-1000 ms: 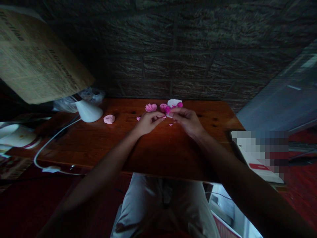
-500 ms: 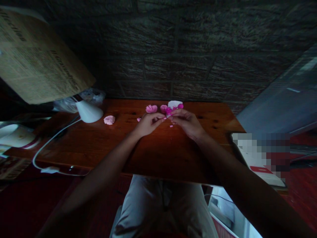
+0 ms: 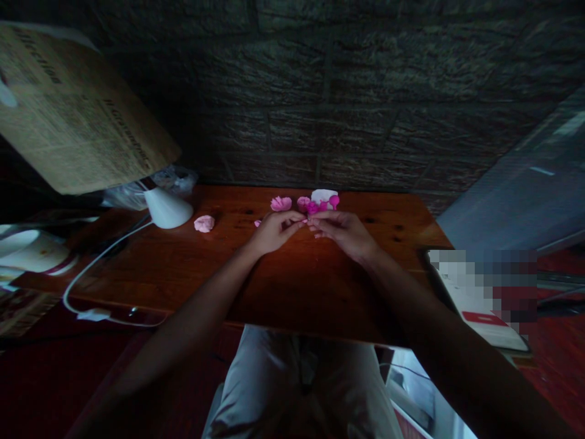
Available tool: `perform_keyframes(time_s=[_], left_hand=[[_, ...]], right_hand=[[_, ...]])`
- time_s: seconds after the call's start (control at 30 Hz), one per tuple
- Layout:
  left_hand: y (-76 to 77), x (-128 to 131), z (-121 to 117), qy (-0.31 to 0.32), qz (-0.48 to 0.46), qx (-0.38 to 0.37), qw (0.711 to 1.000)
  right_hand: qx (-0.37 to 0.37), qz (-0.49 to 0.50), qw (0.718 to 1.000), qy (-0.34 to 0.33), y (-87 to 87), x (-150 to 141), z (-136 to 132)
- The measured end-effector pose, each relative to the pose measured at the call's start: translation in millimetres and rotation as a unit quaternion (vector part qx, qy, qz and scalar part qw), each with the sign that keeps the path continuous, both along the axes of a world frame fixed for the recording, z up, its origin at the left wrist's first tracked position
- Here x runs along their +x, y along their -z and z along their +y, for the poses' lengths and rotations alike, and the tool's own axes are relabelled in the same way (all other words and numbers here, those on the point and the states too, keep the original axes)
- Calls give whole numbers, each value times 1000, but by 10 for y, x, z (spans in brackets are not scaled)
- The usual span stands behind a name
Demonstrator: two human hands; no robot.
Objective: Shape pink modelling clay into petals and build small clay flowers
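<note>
Over the far side of the wooden table, my left hand and my right hand meet, fingertips nearly touching. My left thumb and forefinger pinch a small pink piece, soft-looking like modelling clay. My right fingers are pinched together at its other end; whether they grip the same piece is hard to tell. Just behind the fingertips sits a bright magenta lump. A magenta round piece lies by a white sheet-like piece. Beside them is a ruffled pink flower-like piece.
A crumpled pale pink lump lies left of my hands, near the lamp's white base. The lamp's newspaper-print shade leans over the table's left end, its white cord hanging down. Behind stands a stone wall.
My right fingers have dropped slightly towards my left fingertips, away from the magenta lump, which now shows more fully. My left hand has hardly moved. The view has shifted a little.
</note>
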State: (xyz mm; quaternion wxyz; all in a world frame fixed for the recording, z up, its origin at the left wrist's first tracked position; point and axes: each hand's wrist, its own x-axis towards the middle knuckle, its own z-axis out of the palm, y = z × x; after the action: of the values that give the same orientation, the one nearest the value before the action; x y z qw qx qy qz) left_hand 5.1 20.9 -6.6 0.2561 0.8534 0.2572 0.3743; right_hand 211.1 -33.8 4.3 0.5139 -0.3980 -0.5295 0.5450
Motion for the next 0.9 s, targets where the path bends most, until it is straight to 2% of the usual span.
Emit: perform_keyframes(time_s=[0.17, 0.47, 0.73, 0.9], left_hand=[[0, -3, -7, -6, 2, 4, 1000], [33, 19, 8, 0, 0, 16, 1000], [56, 10, 21, 1, 0, 16, 1000], [58, 6, 18, 0, 6, 11, 1000]], right_hand=[[-9, 38, 999, 21, 9, 18, 19], [-32, 38, 998, 32, 24, 17, 20], [58, 26, 996, 56, -5, -33, 32], [47, 23, 998, 44, -14, -56, 13]])
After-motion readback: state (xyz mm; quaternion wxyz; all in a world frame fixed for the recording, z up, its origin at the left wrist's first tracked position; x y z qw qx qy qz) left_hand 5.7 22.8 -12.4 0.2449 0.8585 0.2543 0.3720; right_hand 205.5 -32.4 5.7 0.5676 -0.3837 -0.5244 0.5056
